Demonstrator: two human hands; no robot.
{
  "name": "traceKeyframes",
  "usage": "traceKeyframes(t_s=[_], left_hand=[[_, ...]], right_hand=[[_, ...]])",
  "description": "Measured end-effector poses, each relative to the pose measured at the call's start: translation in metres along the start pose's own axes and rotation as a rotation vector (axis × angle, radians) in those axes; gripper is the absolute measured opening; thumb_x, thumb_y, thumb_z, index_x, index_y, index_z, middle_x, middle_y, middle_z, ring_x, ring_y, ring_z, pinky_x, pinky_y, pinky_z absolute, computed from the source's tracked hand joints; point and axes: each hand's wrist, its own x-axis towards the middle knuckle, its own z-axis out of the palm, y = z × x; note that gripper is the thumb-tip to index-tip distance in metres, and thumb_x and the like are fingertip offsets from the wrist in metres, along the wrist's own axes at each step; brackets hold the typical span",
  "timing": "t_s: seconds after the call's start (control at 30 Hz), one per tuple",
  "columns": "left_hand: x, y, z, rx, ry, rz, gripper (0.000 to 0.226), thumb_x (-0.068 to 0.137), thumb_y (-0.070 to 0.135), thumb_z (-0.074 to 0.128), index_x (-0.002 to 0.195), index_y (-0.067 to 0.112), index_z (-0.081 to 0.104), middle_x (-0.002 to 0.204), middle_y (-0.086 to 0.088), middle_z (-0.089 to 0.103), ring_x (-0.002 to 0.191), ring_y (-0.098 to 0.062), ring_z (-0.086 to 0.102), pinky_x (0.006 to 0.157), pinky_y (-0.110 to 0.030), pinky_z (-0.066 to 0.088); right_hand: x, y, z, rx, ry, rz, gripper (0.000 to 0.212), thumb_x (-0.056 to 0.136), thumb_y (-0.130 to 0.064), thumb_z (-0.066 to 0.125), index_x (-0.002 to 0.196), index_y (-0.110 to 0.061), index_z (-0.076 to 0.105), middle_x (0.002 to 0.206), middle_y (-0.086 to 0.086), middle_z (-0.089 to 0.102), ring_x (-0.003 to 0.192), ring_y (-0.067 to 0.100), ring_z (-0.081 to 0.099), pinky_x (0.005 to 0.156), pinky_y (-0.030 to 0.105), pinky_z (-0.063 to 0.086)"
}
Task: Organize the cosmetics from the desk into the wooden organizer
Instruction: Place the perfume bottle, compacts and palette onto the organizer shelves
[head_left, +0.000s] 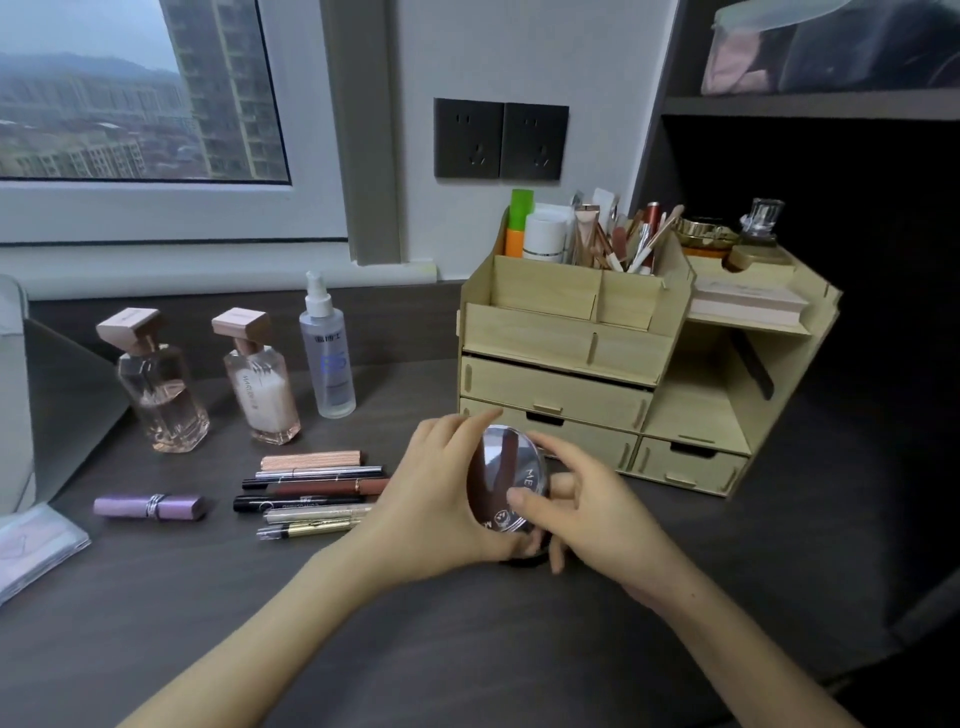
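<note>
Compact held in front of organizer

Both hands grasp a round compact (501, 480) just above the table (467, 649): left hand (436, 499) cups its left edge, right hand (587, 506) pinches its right, near the organizer (613, 384) drawers.

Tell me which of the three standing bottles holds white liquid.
The middle bottle, with a pink cap. The left bottle holds pinkish liquid; the spray bottle looks clear.
</note>
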Motion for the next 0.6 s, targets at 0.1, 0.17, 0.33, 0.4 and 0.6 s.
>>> traceKeyframes(t_s=[0.1, 0.17, 0.33, 0.4, 0.6], left_hand=[[0.018, 0.021, 0.012, -0.148, 0.011, 0.032, 0.096, 0.06, 0.048, 0.078, 0.14, 0.027, 0.031, 0.126, 0.019, 0.04, 0.123, -0.003, 0.033, 0.105, -0.019, 0.029], [0.028, 0.03, 0.021, -0.155, -0.03, 0.072, 0.083, 0.069, 0.045, 0.074, 0.139, 0.028, 0.034, 0.137, 0.013, 0.04, 0.128, -0.005, 0.033, 0.108, -0.022, 0.028], [0.044, 0.032, 0.044, -0.079, -0.035, 0.154, 0.04, 0.083, 0.027, 0.064, 0.122, 0.021, 0.057, 0.137, 0.0, 0.048, 0.127, -0.017, 0.041, 0.108, -0.026, 0.031], [0.049, 0.031, 0.052, -0.047, -0.038, 0.17, 0.033, 0.085, 0.02, 0.061, 0.118, 0.019, 0.06, 0.132, 0.0, 0.052, 0.123, -0.018, 0.043, 0.104, -0.022, 0.03], [0.052, 0.028, 0.06, -0.033, -0.029, 0.177, 0.028, 0.085, 0.013, 0.058, 0.111, 0.019, 0.064, 0.127, 0.001, 0.055, 0.12, -0.017, 0.043, 0.101, -0.019, 0.03]], right_hand=[[-0.007, 0.003, -0.013, 0.297, 0.279, 0.026, 0.044, 0.089, -0.002, 0.058, 0.122, -0.028, 0.048, 0.059, 0.005, 0.066, 0.043, 0.017, 0.051, 0.033, 0.022, 0.036], [-0.013, 0.008, -0.025, 0.457, 0.505, 0.05, 0.042, 0.09, -0.001, 0.055, 0.125, -0.024, 0.049, 0.058, 0.003, 0.063, 0.04, 0.012, 0.048, 0.031, 0.019, 0.033], [-0.014, 0.026, -0.058, 0.585, 0.979, 0.043, 0.044, 0.092, -0.005, 0.051, 0.133, -0.018, 0.045, 0.076, 0.003, 0.057, 0.036, 0.003, 0.045, 0.031, 0.018, 0.032], [-0.007, 0.034, -0.068, 0.591, 1.056, 0.018, 0.044, 0.094, -0.005, 0.049, 0.136, -0.017, 0.039, 0.08, 0.0, 0.056, 0.036, 0.003, 0.045, 0.033, 0.018, 0.036], [0.013, 0.052, -0.075, 0.522, 1.06, 0.015, 0.042, 0.096, -0.01, 0.051, 0.134, -0.014, 0.033, 0.08, 0.004, 0.058, 0.037, 0.004, 0.053, 0.04, 0.017, 0.049]])
